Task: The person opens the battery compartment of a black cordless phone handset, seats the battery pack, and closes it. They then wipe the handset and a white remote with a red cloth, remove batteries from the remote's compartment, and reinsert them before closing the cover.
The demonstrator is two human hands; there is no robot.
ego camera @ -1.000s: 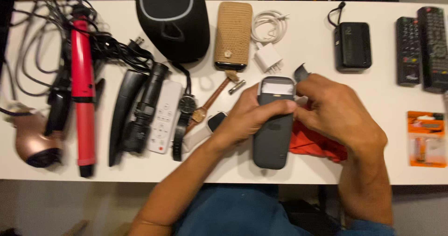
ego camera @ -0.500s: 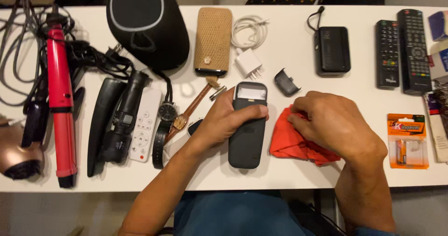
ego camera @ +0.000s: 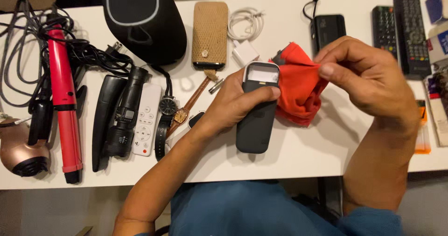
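The left hand (ego camera: 238, 103) grips a grey device (ego camera: 257, 110) at table (ego camera: 298, 156) centre. At its 2 o'clock, the right hand (ego camera: 368, 79) pinches one red cloth (ego camera: 298, 89), lifted off the table since half a second ago. Farther, at 1 o'clock, lie two remotes (ego camera: 399, 33).

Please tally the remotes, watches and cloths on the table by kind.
Black remotes: 2
White remote: 1
Watches: 2
Orange cloth: 1
Total: 6
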